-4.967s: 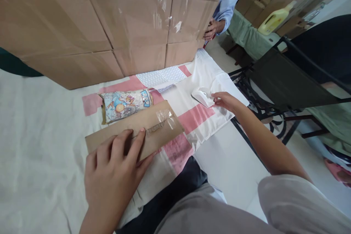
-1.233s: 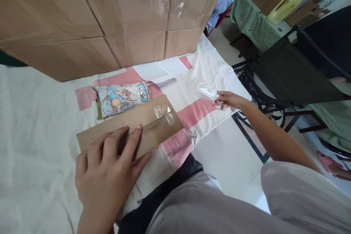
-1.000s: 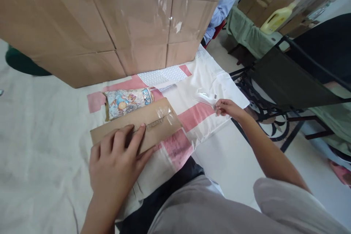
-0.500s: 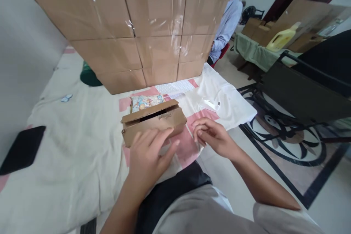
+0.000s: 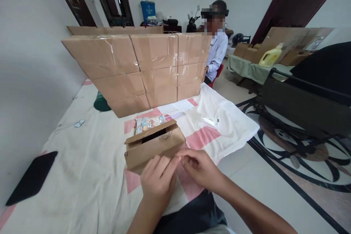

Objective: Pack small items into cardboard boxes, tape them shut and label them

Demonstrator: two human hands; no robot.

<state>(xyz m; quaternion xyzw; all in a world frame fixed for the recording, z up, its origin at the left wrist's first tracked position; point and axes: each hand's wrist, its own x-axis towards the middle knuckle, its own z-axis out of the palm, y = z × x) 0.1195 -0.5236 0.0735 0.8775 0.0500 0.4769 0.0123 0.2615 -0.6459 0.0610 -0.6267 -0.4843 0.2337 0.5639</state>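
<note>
Carton [image 5: 155,150] ajar, insides shadowed, beyond left hand [image 5: 158,178] and right hand [image 5: 201,170], fingertips together, anything held indiscernible.

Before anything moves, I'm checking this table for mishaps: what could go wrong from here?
The flap is raised with a gap beneath, so it might spring up or catch a finger.
The left hand and right hand meet close to the box; a bump could push it into the packet behind.
The cloth is wrinkled, so a sliding box might snag.
</note>
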